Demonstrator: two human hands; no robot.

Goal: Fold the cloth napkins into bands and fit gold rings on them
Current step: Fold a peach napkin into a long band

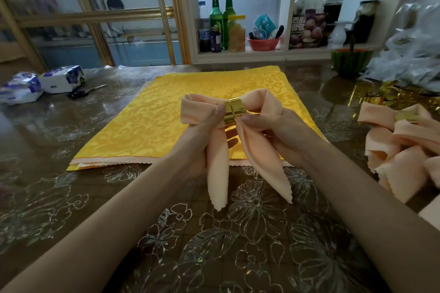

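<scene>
A peach napkin (pixel 259 150) is folded into a bow shape and lifted above the table, two loops at the top and two pointed tails hanging down. A gold ring (pixel 234 110) wraps its middle. My left hand (pixel 204 131) grips the left loop and tail, thumb beside the ring. My right hand (pixel 273 126) holds the right side, its thumb tip touching the ring's right edge. Below lies a stack of flat napkins with a yellow patterned one (pixel 147 121) on top. A heap of finished peach napkins (pixel 404 147) with a gold ring (pixel 408 117) lies at the right.
Tissue packs (pixel 42 83) and scissors (pixel 83 92) lie at the far left of the table (pixel 71 209). A gold foil bag (pixel 381 95), clear plastic bags (pixel 409 54) and a cut watermelon (pixel 352 62) sit at the far right. Bottles (pixel 222 19) stand on a shelf behind.
</scene>
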